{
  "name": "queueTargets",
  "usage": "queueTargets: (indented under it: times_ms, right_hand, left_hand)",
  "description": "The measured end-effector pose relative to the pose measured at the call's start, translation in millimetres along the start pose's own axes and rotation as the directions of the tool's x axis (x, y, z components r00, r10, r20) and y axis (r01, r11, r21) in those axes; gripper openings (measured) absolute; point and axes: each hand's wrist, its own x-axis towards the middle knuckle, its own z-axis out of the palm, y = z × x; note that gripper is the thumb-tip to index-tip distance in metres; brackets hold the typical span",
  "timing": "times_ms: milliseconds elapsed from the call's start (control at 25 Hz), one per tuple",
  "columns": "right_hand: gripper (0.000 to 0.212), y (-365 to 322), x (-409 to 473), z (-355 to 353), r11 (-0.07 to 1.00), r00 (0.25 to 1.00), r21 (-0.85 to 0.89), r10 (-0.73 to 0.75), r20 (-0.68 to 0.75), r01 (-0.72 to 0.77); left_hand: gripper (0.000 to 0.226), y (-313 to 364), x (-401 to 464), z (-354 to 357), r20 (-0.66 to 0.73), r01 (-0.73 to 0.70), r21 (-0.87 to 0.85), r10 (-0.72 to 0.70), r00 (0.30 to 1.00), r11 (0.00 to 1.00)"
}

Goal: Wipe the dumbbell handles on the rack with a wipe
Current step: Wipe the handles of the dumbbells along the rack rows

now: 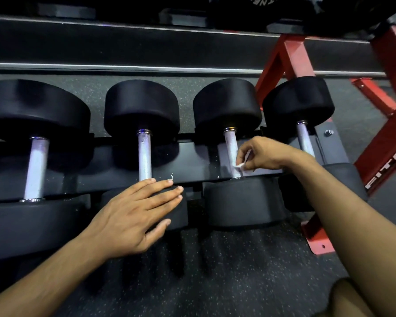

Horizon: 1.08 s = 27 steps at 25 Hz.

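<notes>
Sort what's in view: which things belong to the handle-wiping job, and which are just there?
Job: wipe pinched in right hand; third dumbbell handle; other handles; left hand resting on a dumbbell head.
Just there: red frame; rubber floor.

Four dumbbells lie side by side on the rack. The left hand rests on the second's near head; the right hand holds a wipe against the third's handle.

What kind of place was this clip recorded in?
Most likely a gym's free-weight area: a row of black dumbbells sits on a rack with a red steel frame, over speckled rubber floor. The right hand holds a wipe at one handle.
</notes>
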Motion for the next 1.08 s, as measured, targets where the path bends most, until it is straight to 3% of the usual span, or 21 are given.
queueTargets:
  times_ms: [40,120,200,280,480,640,760,880,960,1080]
  right_hand:
    - [0.010,3,1,-2,0.996,0.992,0.094,0.000,-0.127,0.012]
    - [0.010,14,9,3,0.950,0.904,0.309,0.091,-0.419,0.048]
    - [0.012,21,21,14,0.854,0.804,0.513,0.244,-0.543,0.087]
    - [0.014,23,32,24,0.835,0.779,0.545,0.294,-0.553,0.071]
    - [0.015,20,40,26,0.811,0.810,0.583,0.309,-0.499,0.049]
    - [0.020,25,22,28,0.727,0.937,0.668,0.324,-0.132,-0.158]
    - [0.018,36,7,26,0.804,0.954,0.522,0.288,0.076,-0.285]
    - [0.017,31,2,23,0.827,0.964,0.509,0.264,0.022,-0.238]
    - [0.016,21,5,24,0.786,0.960,0.605,0.252,-0.124,-0.128]
    - [0.012,19,19,26,0.790,0.893,0.613,0.259,-0.369,0.025]
  left_hand:
    - [0.053,-1,0,1,0.005,-0.004,0.001,0.004,1.000,1.000]
    - [0.053,-1,-1,2,0.010,-0.011,-0.001,0.011,1.000,1.000]
    - [0.053,-1,-1,1,-0.004,-0.005,-0.008,0.005,1.000,1.000]
    - [0.052,0,1,-1,-0.019,-0.004,-0.014,0.004,1.000,1.000]
    - [0.053,1,2,-1,-0.011,0.008,-0.022,-0.008,1.000,1.000]
    - [0.052,0,2,0,-0.012,0.007,-0.029,-0.007,1.000,1.000]
    - [0.052,2,2,0,-0.015,0.021,-0.033,-0.021,1.000,0.999]
    - [0.052,3,2,0,-0.017,0.029,-0.032,-0.029,0.999,0.999]
    - [0.052,4,1,0,-0.011,0.027,-0.023,-0.027,1.000,0.999]
    - [0.053,4,1,-1,0.009,0.022,-0.012,-0.022,1.000,1.000]
